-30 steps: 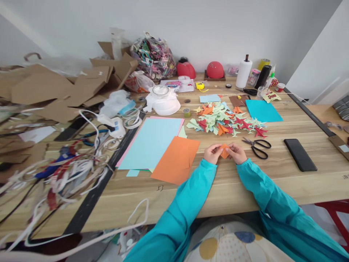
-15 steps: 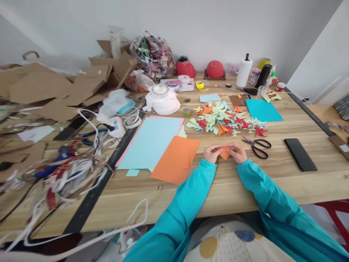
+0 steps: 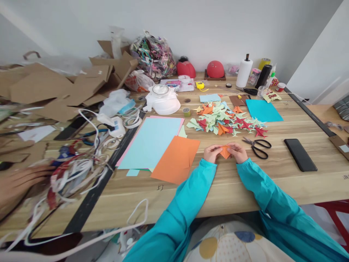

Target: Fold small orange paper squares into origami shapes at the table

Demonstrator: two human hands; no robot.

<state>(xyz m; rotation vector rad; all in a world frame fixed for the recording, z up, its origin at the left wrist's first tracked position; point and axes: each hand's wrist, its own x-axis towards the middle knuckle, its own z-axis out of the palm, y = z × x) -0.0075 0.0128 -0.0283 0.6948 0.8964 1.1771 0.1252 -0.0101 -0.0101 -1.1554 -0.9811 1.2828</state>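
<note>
Between my hands is a small folded piece of orange paper (image 3: 225, 151), its point toward me. My left hand (image 3: 211, 153) pinches its left side and my right hand (image 3: 239, 153) pinches the right side. Just beyond lies a heap of folded paper pieces (image 3: 218, 114) in pale green, orange, red and blue. A pair of black-handled scissors (image 3: 259, 146) rests to the right of my right hand. Left of my left hand, orange sheets (image 3: 174, 160) overlap a stack of light blue and pink sheets (image 3: 152, 140).
A phone (image 3: 300, 154) lies at the right, with a turquoise sheet (image 3: 264, 110) behind it. White cables (image 3: 73, 171) tangle at the left, where another person's hand (image 3: 21, 182) reaches in. Cardboard (image 3: 40, 85) is piled at the back left. A paper roll (image 3: 244, 72) stands by the wall.
Another person's hand has come in from the left edge, over the cables. My hands stay in place with the orange paper, which now shows slightly wider between my fingers.
</note>
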